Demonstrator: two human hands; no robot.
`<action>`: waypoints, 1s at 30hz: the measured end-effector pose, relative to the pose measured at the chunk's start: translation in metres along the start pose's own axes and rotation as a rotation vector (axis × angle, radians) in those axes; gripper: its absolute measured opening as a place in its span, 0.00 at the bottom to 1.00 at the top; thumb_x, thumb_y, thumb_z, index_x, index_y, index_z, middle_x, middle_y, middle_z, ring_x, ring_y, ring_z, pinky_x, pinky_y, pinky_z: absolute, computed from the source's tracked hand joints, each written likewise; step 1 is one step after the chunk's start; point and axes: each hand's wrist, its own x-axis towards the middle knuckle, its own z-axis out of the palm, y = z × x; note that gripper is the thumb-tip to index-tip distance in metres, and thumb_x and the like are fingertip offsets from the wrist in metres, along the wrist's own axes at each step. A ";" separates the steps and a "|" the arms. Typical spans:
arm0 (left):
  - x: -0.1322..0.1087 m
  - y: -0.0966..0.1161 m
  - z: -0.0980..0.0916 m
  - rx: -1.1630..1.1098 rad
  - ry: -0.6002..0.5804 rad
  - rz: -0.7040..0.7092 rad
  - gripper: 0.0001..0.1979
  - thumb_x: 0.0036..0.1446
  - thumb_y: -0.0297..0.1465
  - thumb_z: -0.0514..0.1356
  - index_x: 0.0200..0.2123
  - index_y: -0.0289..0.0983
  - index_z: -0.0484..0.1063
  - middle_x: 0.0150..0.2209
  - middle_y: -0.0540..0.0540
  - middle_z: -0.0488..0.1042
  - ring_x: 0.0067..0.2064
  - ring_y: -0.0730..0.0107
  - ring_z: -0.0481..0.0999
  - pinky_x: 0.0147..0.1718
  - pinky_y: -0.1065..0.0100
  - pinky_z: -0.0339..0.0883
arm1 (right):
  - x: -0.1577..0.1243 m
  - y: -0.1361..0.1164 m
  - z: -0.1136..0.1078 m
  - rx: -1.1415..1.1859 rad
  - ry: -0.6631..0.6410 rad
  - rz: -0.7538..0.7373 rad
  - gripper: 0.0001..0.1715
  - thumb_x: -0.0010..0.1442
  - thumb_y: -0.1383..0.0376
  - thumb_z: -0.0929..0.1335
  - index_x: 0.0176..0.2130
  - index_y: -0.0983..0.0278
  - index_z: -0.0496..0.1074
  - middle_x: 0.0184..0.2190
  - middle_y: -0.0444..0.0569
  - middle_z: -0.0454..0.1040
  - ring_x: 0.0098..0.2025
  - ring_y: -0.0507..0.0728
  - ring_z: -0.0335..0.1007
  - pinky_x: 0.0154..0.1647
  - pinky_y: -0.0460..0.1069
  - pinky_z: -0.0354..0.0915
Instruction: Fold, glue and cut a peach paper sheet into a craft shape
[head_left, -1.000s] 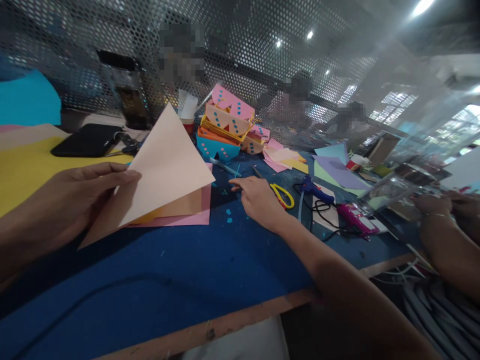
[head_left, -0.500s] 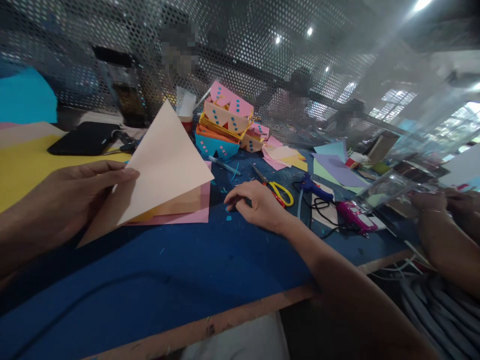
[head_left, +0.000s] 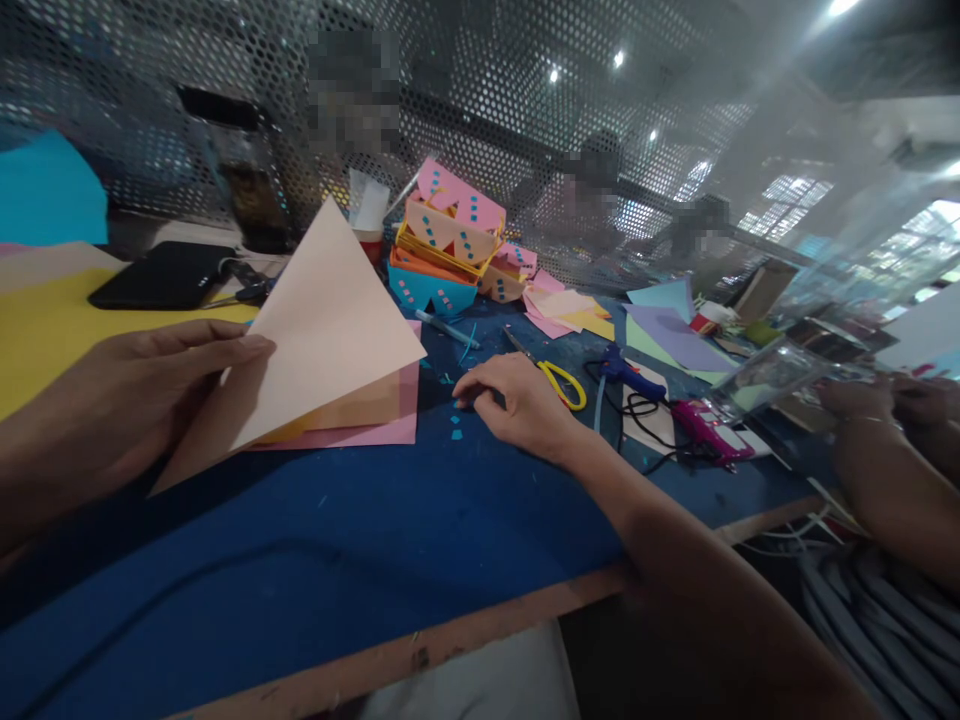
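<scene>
My left hand (head_left: 127, 400) grips a peach paper sheet (head_left: 315, 330) folded into a triangle, raised above pink and orange sheets (head_left: 375, 425) lying on the blue table (head_left: 337, 540). My right hand (head_left: 517, 405) rests on the table with its fingers curled, the fingertips pinched down among small blue paper squares (head_left: 455, 432); what they hold, if anything, is too small to see. Yellow-handled scissors (head_left: 559, 380) lie just beyond that hand.
Stacked paper boxes with square dots (head_left: 446, 250) stand at the back. A pen (head_left: 446, 328), a blue glue gun (head_left: 630, 375) with cable, a pink tool (head_left: 709, 430), loose coloured sheets (head_left: 667, 340), a black case (head_left: 161, 275). Another person's hands (head_left: 877, 420) work at the right.
My right hand drew back from reaching toward the scissors, curled its fingers and pinched down at the blue squares. The left hand still holds the folded paper.
</scene>
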 end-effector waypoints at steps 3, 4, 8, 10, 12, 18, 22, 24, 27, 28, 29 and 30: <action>0.006 -0.001 -0.004 0.022 -0.009 -0.049 0.20 0.39 0.41 0.75 0.36 0.40 0.79 0.30 0.50 0.74 0.25 0.75 0.73 0.18 0.80 0.69 | 0.000 -0.002 -0.001 0.056 -0.044 -0.011 0.15 0.58 0.76 0.63 0.38 0.62 0.76 0.33 0.40 0.81 0.39 0.52 0.74 0.50 0.49 0.60; 0.009 -0.002 -0.006 0.030 -0.012 -0.070 0.21 0.38 0.42 0.75 0.36 0.40 0.79 0.30 0.50 0.74 0.25 0.74 0.73 0.18 0.79 0.69 | 0.000 -0.002 -0.001 0.061 -0.064 -0.012 0.16 0.58 0.76 0.63 0.38 0.61 0.76 0.32 0.40 0.81 0.39 0.52 0.74 0.50 0.49 0.60; 0.017 -0.005 -0.012 0.050 -0.025 -0.096 0.22 0.38 0.42 0.75 0.37 0.41 0.79 0.30 0.49 0.76 0.25 0.71 0.74 0.18 0.77 0.69 | -0.001 0.000 -0.001 -0.030 -0.051 0.010 0.14 0.59 0.75 0.64 0.38 0.61 0.77 0.35 0.42 0.81 0.41 0.54 0.74 0.51 0.51 0.59; 0.017 -0.005 -0.012 0.054 -0.020 -0.082 0.21 0.39 0.41 0.75 0.37 0.41 0.79 0.31 0.48 0.76 0.26 0.71 0.75 0.18 0.77 0.70 | -0.001 0.001 -0.002 -0.035 -0.022 0.018 0.14 0.59 0.75 0.64 0.38 0.61 0.77 0.36 0.42 0.81 0.41 0.54 0.74 0.51 0.51 0.59; 0.015 -0.004 -0.011 0.054 -0.019 -0.075 0.21 0.38 0.41 0.75 0.37 0.41 0.78 0.31 0.49 0.76 0.26 0.70 0.75 0.18 0.77 0.70 | -0.001 -0.001 -0.004 0.025 -0.025 0.012 0.15 0.58 0.76 0.64 0.37 0.62 0.76 0.34 0.42 0.81 0.39 0.53 0.75 0.50 0.50 0.61; 0.017 -0.006 -0.014 0.028 -0.035 -0.105 0.24 0.34 0.40 0.76 0.37 0.40 0.79 0.31 0.49 0.76 0.26 0.70 0.75 0.19 0.76 0.71 | -0.001 -0.008 -0.006 0.116 -0.134 -0.050 0.14 0.57 0.76 0.63 0.33 0.63 0.76 0.30 0.41 0.79 0.35 0.51 0.74 0.48 0.48 0.62; 0.019 -0.007 -0.015 0.022 -0.027 -0.103 0.22 0.37 0.40 0.76 0.37 0.40 0.79 0.30 0.49 0.75 0.25 0.72 0.74 0.18 0.78 0.70 | -0.003 -0.002 -0.006 -0.031 -0.080 -0.015 0.14 0.57 0.74 0.64 0.33 0.62 0.77 0.30 0.42 0.79 0.37 0.53 0.74 0.49 0.50 0.60; 0.016 -0.006 -0.012 0.030 -0.021 -0.082 0.21 0.38 0.40 0.75 0.36 0.39 0.79 0.28 0.50 0.74 0.24 0.74 0.73 0.17 0.79 0.68 | -0.003 0.000 -0.007 -0.061 -0.047 0.005 0.13 0.58 0.74 0.64 0.33 0.61 0.77 0.31 0.42 0.79 0.37 0.54 0.74 0.50 0.51 0.60; 0.008 -0.002 -0.006 0.020 -0.025 -0.053 0.18 0.40 0.39 0.74 0.35 0.40 0.79 0.28 0.51 0.75 0.23 0.76 0.72 0.18 0.81 0.68 | -0.003 -0.003 -0.008 0.007 -0.034 0.004 0.14 0.57 0.75 0.64 0.34 0.61 0.76 0.31 0.41 0.80 0.37 0.53 0.74 0.49 0.50 0.61; 0.006 -0.001 -0.005 0.013 -0.030 -0.045 0.18 0.41 0.39 0.74 0.36 0.40 0.79 0.29 0.51 0.75 0.24 0.76 0.73 0.19 0.81 0.69 | -0.003 -0.005 -0.008 0.041 -0.050 -0.004 0.14 0.57 0.75 0.64 0.34 0.61 0.76 0.31 0.41 0.80 0.36 0.52 0.74 0.48 0.49 0.62; 0.004 0.000 -0.004 0.008 -0.033 -0.043 0.17 0.42 0.39 0.74 0.36 0.40 0.79 0.31 0.51 0.76 0.25 0.76 0.74 0.20 0.82 0.70 | -0.002 -0.007 -0.008 0.075 -0.076 -0.014 0.14 0.57 0.76 0.63 0.34 0.62 0.76 0.30 0.41 0.80 0.36 0.52 0.74 0.48 0.48 0.62; 0.003 0.001 -0.003 0.006 -0.032 -0.044 0.17 0.42 0.39 0.73 0.36 0.40 0.79 0.32 0.50 0.77 0.27 0.76 0.75 0.21 0.82 0.70 | -0.002 -0.007 -0.008 0.102 -0.106 -0.022 0.15 0.57 0.76 0.63 0.34 0.62 0.76 0.30 0.40 0.80 0.35 0.51 0.74 0.47 0.48 0.63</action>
